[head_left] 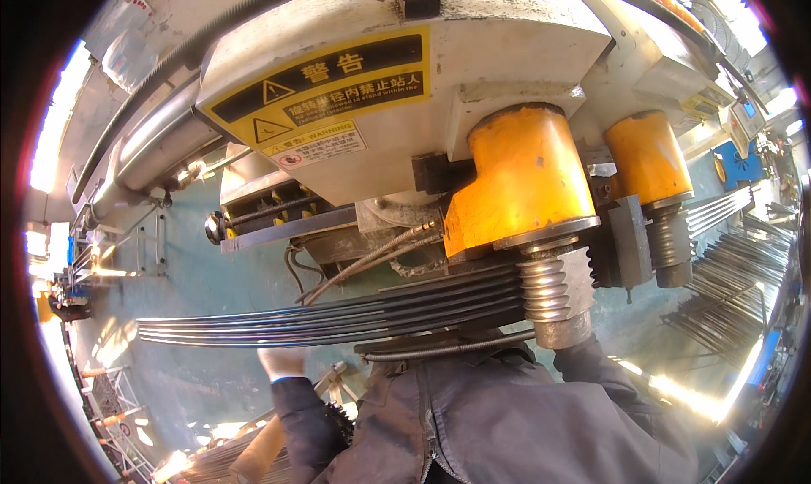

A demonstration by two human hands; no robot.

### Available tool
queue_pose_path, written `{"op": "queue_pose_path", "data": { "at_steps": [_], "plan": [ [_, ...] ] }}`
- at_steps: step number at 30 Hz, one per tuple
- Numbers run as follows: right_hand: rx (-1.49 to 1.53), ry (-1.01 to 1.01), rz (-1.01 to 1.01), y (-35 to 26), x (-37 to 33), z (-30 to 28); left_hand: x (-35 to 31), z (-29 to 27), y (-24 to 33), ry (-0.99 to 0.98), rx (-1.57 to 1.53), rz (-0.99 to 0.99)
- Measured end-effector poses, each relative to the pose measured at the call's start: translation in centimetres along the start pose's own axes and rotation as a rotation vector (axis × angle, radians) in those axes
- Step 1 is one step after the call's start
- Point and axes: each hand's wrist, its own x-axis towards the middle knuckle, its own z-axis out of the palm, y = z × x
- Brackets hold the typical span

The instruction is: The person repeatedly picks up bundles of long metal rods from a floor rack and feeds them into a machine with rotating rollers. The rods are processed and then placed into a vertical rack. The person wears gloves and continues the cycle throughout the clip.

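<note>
A row of several long metal rods point(338, 315) runs from the left into the machine, side by side. At the rods' near edge, left of my body, is my left hand point(283, 362); its fingers are hidden by the rods, so I cannot tell how it grips. My right sleeve point(587, 361) reaches behind a ridged steel spindle point(556, 294), and the right hand is out of sight there. Above this spindle sits an orange housing point(532, 176). Close to my waist lies a dark ridged bar or hose point(448, 345).
The pale machine body point(355, 154) with a yellow-black warning label overhangs the rods. To the right stands a second orange housing point(650, 159) with its own spindle. Many loose rods point(735, 281) lie at the right. A tan cylindrical piece point(258, 450) is at lower left.
</note>
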Motion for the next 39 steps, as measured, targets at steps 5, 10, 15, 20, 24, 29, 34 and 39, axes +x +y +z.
{"op": "queue_pose_path", "data": {
  "at_steps": [5,10,15,20,24,29,34,39],
  "plan": [
    [-0.046,0.044,-0.123,0.2,1.5,1.6,-4.0,6.6,0.7,-0.009,-1.151,-0.632],
    [-0.210,0.409,-0.572,-3.1,-0.1,5.6,-3.0,5.6,3.2,0.015,-1.034,-0.660],
    [0.249,0.147,0.025,-7.7,-9.6,4.4,-0.4,3.6,4.6,-0.212,-1.104,-0.457],
    [0.500,0.373,0.041,-12.2,-16.9,-0.2,1.1,2.8,6.0,-0.488,-1.143,-0.343],
    [0.750,0.630,-0.133,-15.6,-18.6,-5.6,2.2,1.3,7.1,-0.104,-1.146,-0.469],
    [0.881,0.995,-0.310,-19.8,-18.1,-11.3,2.8,0.9,11.9,-0.059,-1.083,-0.230],
    [1.329,0.846,-0.325,-23.3,-15.7,-14.1,0.0,1.3,18.4,-0.168,-1.779,-0.452],
    [1.559,0.772,-0.342,-24.5,-14.4,-15.9,-1.3,0.5,21.2,-0.265,-1.386,-0.059]
  ]
}}
